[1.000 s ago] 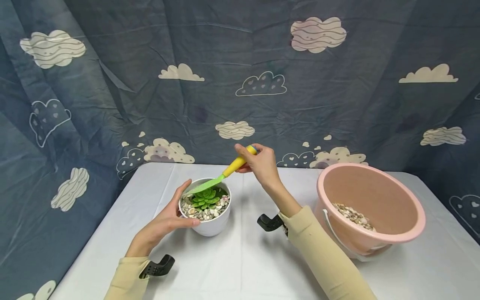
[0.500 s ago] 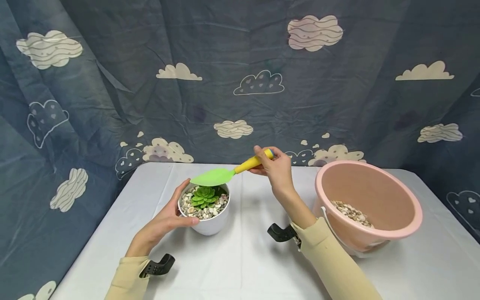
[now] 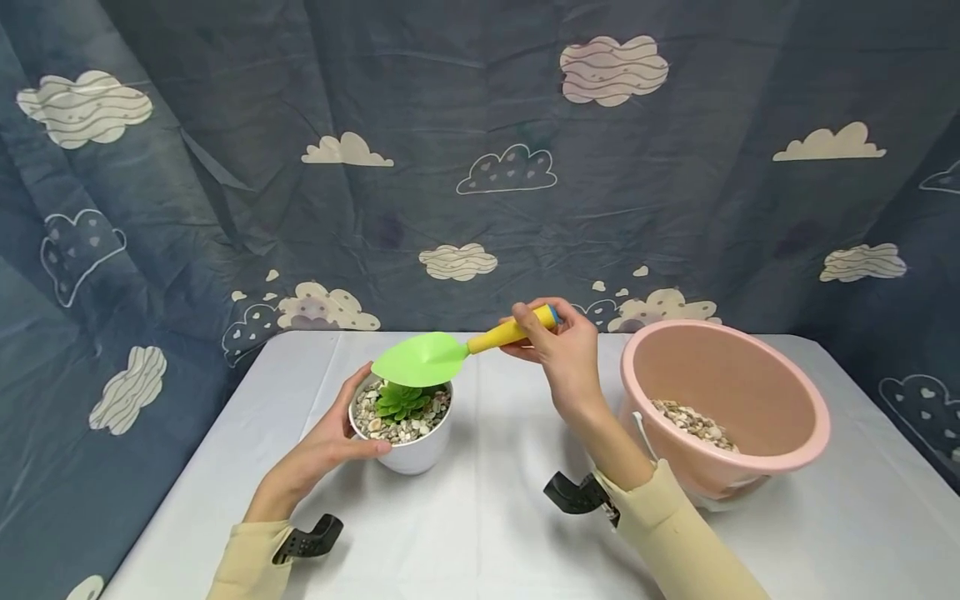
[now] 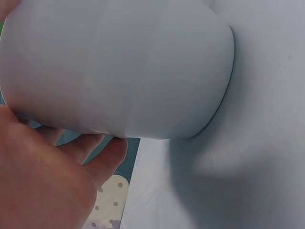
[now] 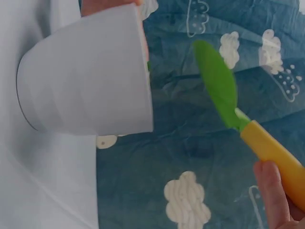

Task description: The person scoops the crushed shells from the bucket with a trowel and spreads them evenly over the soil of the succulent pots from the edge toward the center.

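A white flower pot (image 3: 416,457) stands on the table, with a green succulent (image 3: 397,403) set among small pebbles (image 3: 375,425). My left hand (image 3: 315,454) holds it from the left, thumb at the near rim and fingers along the far side. The left wrist view shows several fingertips (image 4: 112,155) against the pot's wall. Between thumb and fingers, my right hand (image 3: 570,354) grips the yellow handle of a garden trowel (image 3: 506,335). Its green blade hangs just above the far part of the pot, bare of pebbles, and covers some of the plant. In the right wrist view the trowel (image 5: 217,81) is apart from the rim.
To the right stands a pink bucket (image 3: 813,433) with a white handle and a heap of pebbles (image 3: 696,423) inside. A white cloth covers the table (image 3: 495,517). Behind it hangs a dark blue curtain (image 3: 405,217) with a cloud pattern.
My right hand has drawn the trowel up and to the right, off the pebbles in the pot. Its blade has turned its face towards me. The left hand keeps its hold.
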The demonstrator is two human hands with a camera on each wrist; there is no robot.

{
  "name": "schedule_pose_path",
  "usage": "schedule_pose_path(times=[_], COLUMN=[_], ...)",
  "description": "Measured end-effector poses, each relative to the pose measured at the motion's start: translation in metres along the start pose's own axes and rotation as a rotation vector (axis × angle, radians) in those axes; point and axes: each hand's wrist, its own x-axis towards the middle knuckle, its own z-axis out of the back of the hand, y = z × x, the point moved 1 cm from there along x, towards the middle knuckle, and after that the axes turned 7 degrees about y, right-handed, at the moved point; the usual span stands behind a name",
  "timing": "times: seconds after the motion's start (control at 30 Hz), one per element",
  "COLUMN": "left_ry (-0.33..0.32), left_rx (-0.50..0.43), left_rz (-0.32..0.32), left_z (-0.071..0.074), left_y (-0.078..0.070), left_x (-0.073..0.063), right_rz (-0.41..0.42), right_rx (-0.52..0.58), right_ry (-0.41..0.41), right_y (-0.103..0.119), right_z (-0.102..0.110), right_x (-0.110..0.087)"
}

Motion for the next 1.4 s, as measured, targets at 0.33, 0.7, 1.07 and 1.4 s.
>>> schedule_pose_path(times=[0.33, 0.7, 1.07, 1.4], left_ry=[-0.002, -0.010, -0.168, -0.213], left_rx=[0.067, 0.192, 0.394, 0.433], left_rz=[0.002, -0.024, -0.022, -0.138], left_z=[0.001, 0.004, -0.017, -0.042], left_y=[-0.004, -0.016, -0.048, -0.078], left_x=[-0.001, -0.004, -0.011, -0.005], right_rz=[0.045, 0.126, 0.163, 0.186], right_rx=[-0.050, -0.053, -0.045, -0.007], right_ry=[-0.002, -0.030, -0.046, -0.118], right_y=[0.031, 0.054, 0.071, 0.088], right_z=[0.009, 0.034, 0.070, 0.103], right_x=[-0.019, -0.029, -0.039, -0.043])
